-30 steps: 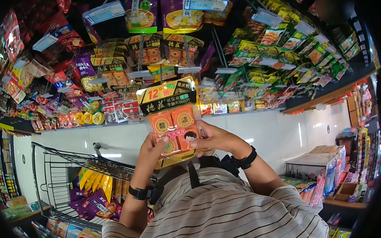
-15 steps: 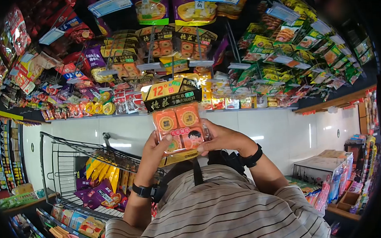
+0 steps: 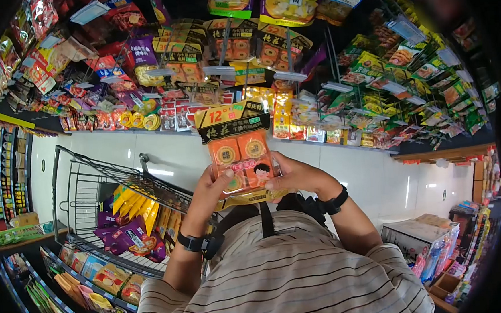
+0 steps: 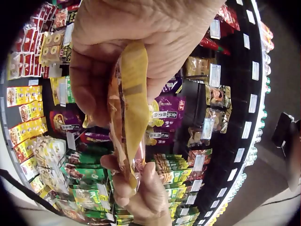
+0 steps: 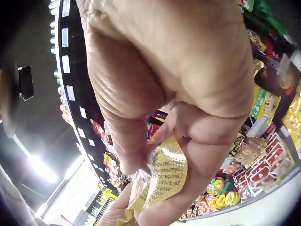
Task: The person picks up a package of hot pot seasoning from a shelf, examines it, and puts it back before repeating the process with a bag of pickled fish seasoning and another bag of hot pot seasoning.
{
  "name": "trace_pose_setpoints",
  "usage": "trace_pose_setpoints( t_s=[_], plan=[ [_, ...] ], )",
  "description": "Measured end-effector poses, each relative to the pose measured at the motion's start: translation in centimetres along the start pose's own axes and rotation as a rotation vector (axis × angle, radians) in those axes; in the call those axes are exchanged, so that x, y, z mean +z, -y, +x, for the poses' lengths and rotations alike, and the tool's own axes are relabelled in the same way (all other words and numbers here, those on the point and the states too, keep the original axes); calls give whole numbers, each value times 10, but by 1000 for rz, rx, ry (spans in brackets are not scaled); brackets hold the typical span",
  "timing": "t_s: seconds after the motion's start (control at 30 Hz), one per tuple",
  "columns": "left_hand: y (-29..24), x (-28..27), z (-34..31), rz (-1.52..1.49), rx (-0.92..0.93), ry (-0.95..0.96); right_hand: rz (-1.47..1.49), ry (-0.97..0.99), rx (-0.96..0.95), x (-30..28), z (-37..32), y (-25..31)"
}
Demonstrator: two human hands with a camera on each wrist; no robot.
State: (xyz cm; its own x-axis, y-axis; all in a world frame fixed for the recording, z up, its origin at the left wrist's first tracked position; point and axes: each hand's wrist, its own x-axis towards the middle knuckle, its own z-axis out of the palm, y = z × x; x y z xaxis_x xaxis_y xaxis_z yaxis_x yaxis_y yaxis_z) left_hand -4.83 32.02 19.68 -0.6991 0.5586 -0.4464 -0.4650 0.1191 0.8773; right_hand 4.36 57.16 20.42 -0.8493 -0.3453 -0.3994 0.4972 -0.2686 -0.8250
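A flat plastic package (image 3: 240, 151) with a black and yellow header marked 12° and four orange blocks is held upright in front of the body. The left hand (image 3: 208, 189) grips its lower left side, thumb across the front. On the lower right side, the right hand (image 3: 297, 175) pinches it the same way. The left wrist view shows the package (image 4: 129, 108) edge-on between the left hand (image 4: 136, 33) above and the right hand (image 4: 146, 197) below. In the right wrist view, the right hand (image 5: 174, 70) covers most of the package, leaving a gold edge (image 5: 164, 176).
Racks of hanging packets (image 3: 371, 69) stretch across the far side, with similar black-headed packages (image 3: 229, 40) among them. A wire shopping cart (image 3: 80, 192) holding purple and yellow bags (image 3: 134, 239) stands at the left. A white box display (image 3: 410, 233) sits at the right, and lower shelves (image 3: 91, 269) lie at bottom left.
The head view has shifted, so the shelves appear tilted and farther right. The package appears slightly lower and to the right, still in both hands.
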Motion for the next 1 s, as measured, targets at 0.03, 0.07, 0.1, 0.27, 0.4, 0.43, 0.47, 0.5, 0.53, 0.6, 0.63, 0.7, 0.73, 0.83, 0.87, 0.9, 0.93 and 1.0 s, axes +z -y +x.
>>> trace_pose_setpoints(
  t_s=[0.03, 0.07, 0.1, 0.27, 0.4, 0.43, 0.47, 0.5, 0.53, 0.6, 0.63, 0.7, 0.73, 0.83, 0.87, 0.9, 0.93, 1.0],
  plan=[
    [10, -3, 2, -26, 7, -14, -4, 18, 57, 0, 3, 0],
    [18, -8, 3, -38, -10, -17, 24, 37, 90, -1, 6, -2],
    [26, -13, 2, -51, -28, -21, 51, 56, 123, -2, 9, -7],
    [38, -23, -5, -13, -58, -75, 72, 57, 123, 6, 17, -16],
    [37, -25, -9, -44, -76, -80, 75, 62, 123, 7, 21, -24],
    [37, -25, -9, -52, -65, -76, 86, 75, 128, 7, 22, -25],
    [37, -26, -10, -60, -54, -72, 82, 88, 139, 7, 23, -25],
    [38, -27, -11, -67, -42, -68, 76, 102, 150, 7, 23, -25],
    [39, -29, -11, -56, -53, -66, 71, 114, 160, 7, 24, -25],
    [42, -34, -11, -33, -73, -61, 62, 84, 140, 10, 25, -25],
    [40, -34, -11, -40, -70, -58, 57, 69, 130, 11, 26, -26],
    [33, -33, -14, -56, -63, -52, 43, 57, 115, 12, 28, -28],
    [32, -33, -15, -49, -69, -53, 35, 51, 108, 12, 30, -29],
    [30, -36, -17, -55, -67, -55, -4, 29, 75, 11, 35, -38],
    [30, -35, -17, -73, -55, -52, -7, 23, 71, 12, 36, -38],
    [30, -35, -17, -92, -43, -50, 2, 20, 77, 16, 34, -31],
    [31, -35, -17, -97, -42, -63, 12, 16, 83, 18, 34, -27],
    [31, -33, -18, -107, -41, -88, -2, 7, 60, 18, 36, -31]
  ],
)
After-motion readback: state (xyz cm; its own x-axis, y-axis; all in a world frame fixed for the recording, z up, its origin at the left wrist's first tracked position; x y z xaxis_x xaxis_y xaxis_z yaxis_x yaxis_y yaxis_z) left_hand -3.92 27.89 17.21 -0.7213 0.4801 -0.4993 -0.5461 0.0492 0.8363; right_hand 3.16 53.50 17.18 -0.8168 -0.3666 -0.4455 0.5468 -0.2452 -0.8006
